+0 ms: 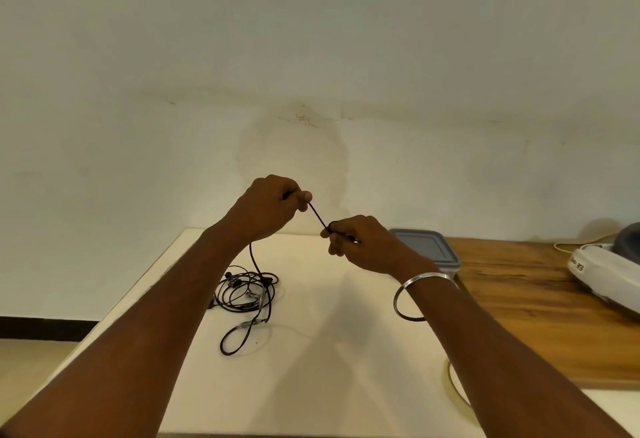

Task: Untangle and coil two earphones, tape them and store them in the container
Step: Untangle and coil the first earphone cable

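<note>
One head-worn camera looks forward and down across the white table from its near edge, close, facing the wall.

The place looked like a plain workroom or office corner. A bare off-white wall, marked by a brownish stain, rose behind a cream table set against it. A wood-grain tabletop stood flush beside it on the right and carried a white device marked 33. A grey-lidded plastic container sat near where the two met. A dark skirting strip ran along the wall's foot above a pale floor.
</note>
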